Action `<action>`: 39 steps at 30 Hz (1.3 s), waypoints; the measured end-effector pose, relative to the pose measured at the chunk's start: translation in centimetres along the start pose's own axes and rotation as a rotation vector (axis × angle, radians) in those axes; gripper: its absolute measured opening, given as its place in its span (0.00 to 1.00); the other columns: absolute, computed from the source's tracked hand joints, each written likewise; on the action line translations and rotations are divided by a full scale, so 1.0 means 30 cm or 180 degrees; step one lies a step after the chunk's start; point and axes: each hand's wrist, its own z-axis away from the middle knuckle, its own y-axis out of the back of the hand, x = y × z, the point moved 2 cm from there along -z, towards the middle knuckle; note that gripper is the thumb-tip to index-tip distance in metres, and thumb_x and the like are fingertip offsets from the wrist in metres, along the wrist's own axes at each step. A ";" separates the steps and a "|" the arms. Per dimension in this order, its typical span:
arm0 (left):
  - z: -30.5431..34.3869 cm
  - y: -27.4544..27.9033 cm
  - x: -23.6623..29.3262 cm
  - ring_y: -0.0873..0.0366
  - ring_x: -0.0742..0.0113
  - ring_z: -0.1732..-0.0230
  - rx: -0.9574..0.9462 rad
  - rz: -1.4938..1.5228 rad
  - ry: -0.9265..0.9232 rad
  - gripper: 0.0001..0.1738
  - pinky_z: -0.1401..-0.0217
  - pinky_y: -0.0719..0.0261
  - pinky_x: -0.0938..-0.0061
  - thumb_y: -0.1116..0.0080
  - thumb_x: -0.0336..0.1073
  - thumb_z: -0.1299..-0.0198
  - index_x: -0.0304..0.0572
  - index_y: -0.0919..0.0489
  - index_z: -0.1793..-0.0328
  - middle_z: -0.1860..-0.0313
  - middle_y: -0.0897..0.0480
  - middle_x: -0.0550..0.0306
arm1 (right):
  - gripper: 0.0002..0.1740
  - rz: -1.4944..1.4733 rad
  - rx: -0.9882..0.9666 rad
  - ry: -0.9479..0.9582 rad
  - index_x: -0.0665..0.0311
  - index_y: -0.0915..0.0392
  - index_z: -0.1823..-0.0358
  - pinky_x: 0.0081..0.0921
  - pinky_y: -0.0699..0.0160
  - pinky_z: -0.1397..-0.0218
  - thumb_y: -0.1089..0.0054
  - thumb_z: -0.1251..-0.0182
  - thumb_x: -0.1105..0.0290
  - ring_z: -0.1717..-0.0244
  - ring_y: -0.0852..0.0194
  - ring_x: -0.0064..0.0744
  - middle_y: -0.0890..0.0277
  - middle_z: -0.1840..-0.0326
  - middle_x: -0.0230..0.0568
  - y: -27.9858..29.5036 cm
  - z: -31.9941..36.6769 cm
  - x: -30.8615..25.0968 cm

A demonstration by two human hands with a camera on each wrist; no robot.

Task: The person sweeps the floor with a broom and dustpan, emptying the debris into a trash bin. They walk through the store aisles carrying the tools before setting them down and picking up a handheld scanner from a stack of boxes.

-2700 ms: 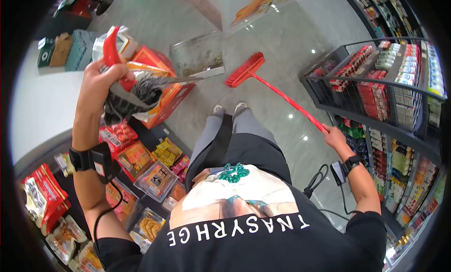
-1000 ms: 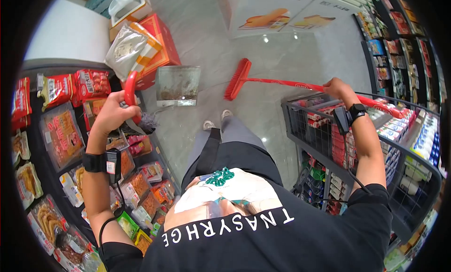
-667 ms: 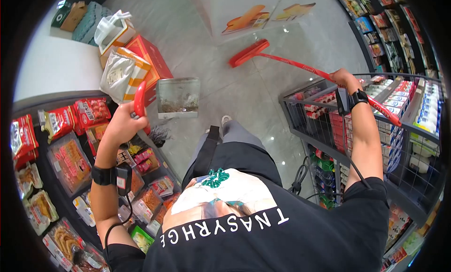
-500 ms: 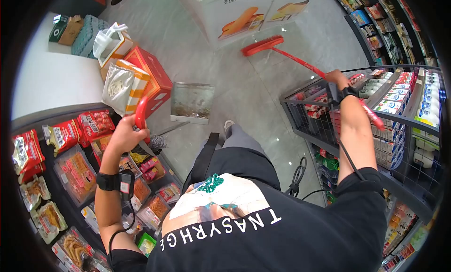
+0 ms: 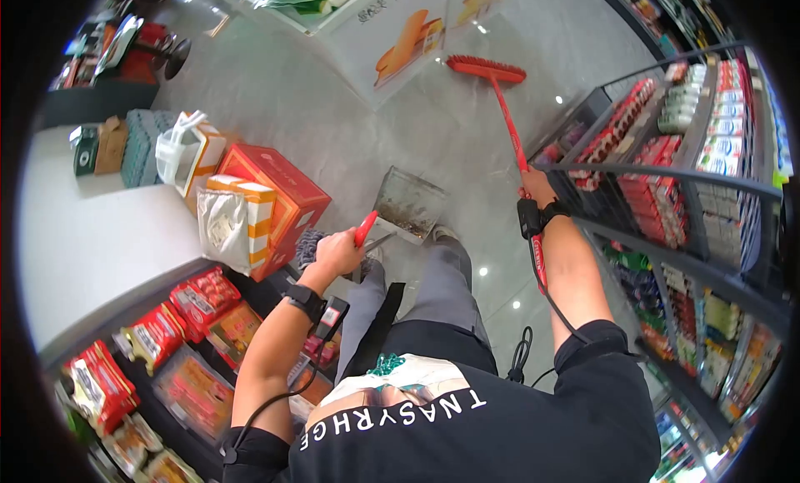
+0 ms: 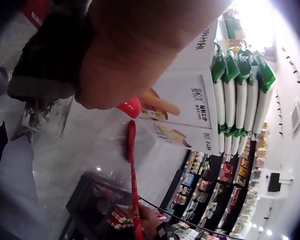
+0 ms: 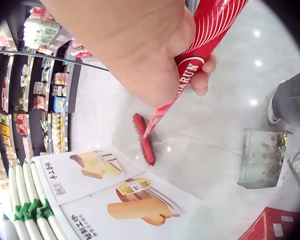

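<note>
Gripping a red broom (image 5: pixel 507 120) in the right hand (image 5: pixel 538 187), with fingers clamped round its shaft and fingertips showing beyond it in the right wrist view. Held slanting out ahead, with the broad brush (image 5: pixel 487 69) low over the floor (image 5: pixel 358 133), near a white display (image 5: pixel 408 45) printed with bread. Cannot tell whether bristles touch the tiles.

Clasping a red handle (image 5: pixel 367 226) in the left hand (image 5: pixel 340 251), with fingers curled round it; hard to see in the left wrist view, apart from a red end jutting past the hand. Slanting from there toward the dustpan (image 5: pixel 410 184): a grey pole (image 5: pixel 381 240).

Lying just ahead of the shoes (image 5: pixel 442 232): the dustpan, with dark debris (image 5: pixel 404 214) inside. Well apart from the brush.

Close beside the left hand: something grey and fuzzy (image 5: pixel 309 245), too unclear to name. Farther left, a red box (image 5: pixel 287 191) next to orange-and-white bags (image 5: pixel 262 225), then packaged snacks (image 5: pixel 158 333) below. Along the right, a wire rack (image 5: pixel 667 174) of cartons and bottles.
</note>
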 end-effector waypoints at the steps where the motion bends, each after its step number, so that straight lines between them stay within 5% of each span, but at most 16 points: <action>1: -0.035 0.000 -0.010 0.24 0.49 0.65 -0.0008 0.0000 -0.0087 0.13 0.62 0.28 0.59 0.50 0.41 0.53 0.43 0.27 0.63 0.71 0.22 0.45 | 0.19 -0.0143 -0.0011 -0.0033 0.56 0.35 0.47 0.27 0.38 0.86 0.64 0.39 0.64 0.86 0.36 0.26 0.35 0.84 0.36 -0.025 0.041 0.020; 8: -0.150 -0.037 -0.081 0.24 0.47 0.63 -0.0281 -0.0430 -0.0506 0.13 0.58 0.28 0.59 0.53 0.37 0.52 0.41 0.27 0.61 0.67 0.22 0.43 | 0.22 0.0008 0.0175 -0.0652 0.41 0.41 0.39 0.24 0.43 0.89 0.63 0.36 0.59 0.90 0.44 0.23 0.40 0.87 0.32 -0.265 0.435 0.380; 10: -0.176 -0.043 -0.085 0.23 0.50 0.61 -0.0430 -0.0668 -0.0663 0.13 0.57 0.28 0.60 0.53 0.36 0.51 0.41 0.28 0.59 0.65 0.21 0.45 | 0.19 -0.0204 0.0157 -0.0603 0.47 0.37 0.45 0.25 0.43 0.92 0.63 0.37 0.62 0.93 0.43 0.24 0.40 0.90 0.32 -0.352 0.560 0.498; 22: -0.283 -0.091 -0.115 0.26 0.49 0.56 -0.0637 -0.0986 -0.0959 0.18 0.53 0.29 0.61 0.53 0.40 0.51 0.40 0.29 0.55 0.61 0.22 0.44 | 0.25 0.0105 0.0061 -0.0908 0.49 0.42 0.39 0.28 0.36 0.88 0.57 0.40 0.60 0.90 0.36 0.31 0.32 0.84 0.41 -0.658 1.125 0.724; 28: -0.277 -0.095 -0.118 0.26 0.50 0.54 -0.0632 -0.0894 -0.0914 0.18 0.53 0.30 0.62 0.52 0.39 0.52 0.43 0.28 0.53 0.59 0.23 0.45 | 0.25 -0.0607 -0.0704 -0.1392 0.47 0.42 0.38 0.23 0.37 0.89 0.54 0.39 0.61 0.90 0.39 0.22 0.36 0.86 0.32 -0.604 1.460 0.660; 31: -0.271 -0.074 -0.140 0.26 0.51 0.55 -0.0598 -0.0711 -0.0870 0.19 0.53 0.30 0.64 0.49 0.42 0.54 0.45 0.26 0.55 0.60 0.23 0.46 | 0.23 -0.0696 -0.0578 -0.1547 0.50 0.37 0.41 0.21 0.39 0.89 0.52 0.39 0.62 0.90 0.40 0.21 0.36 0.86 0.30 -0.588 1.573 0.655; 34: -0.244 -0.030 -0.152 0.26 0.53 0.53 -0.0901 -0.0569 -0.0815 0.19 0.53 0.30 0.65 0.44 0.43 0.56 0.44 0.24 0.58 0.59 0.22 0.49 | 0.18 -0.0321 -0.0498 -0.1190 0.58 0.30 0.50 0.21 0.39 0.89 0.51 0.40 0.61 0.91 0.41 0.21 0.37 0.87 0.30 -0.543 1.570 0.687; 35: -0.260 -0.045 -0.179 0.25 0.53 0.55 -0.0960 -0.0375 -0.0762 0.22 0.54 0.30 0.65 0.39 0.48 0.61 0.44 0.23 0.60 0.61 0.21 0.50 | 0.15 -0.0164 -0.0484 -0.1354 0.63 0.29 0.60 0.22 0.40 0.89 0.50 0.40 0.60 0.91 0.41 0.21 0.37 0.87 0.30 -0.508 1.551 0.689; 39: -0.197 -0.075 -0.193 0.25 0.53 0.55 -0.0807 -0.0350 -0.0612 0.22 0.55 0.30 0.65 0.39 0.50 0.59 0.46 0.25 0.59 0.61 0.22 0.50 | 0.14 0.0259 -0.0198 -0.1003 0.64 0.31 0.67 0.22 0.40 0.90 0.51 0.40 0.59 0.91 0.42 0.21 0.38 0.87 0.31 -0.328 1.390 0.685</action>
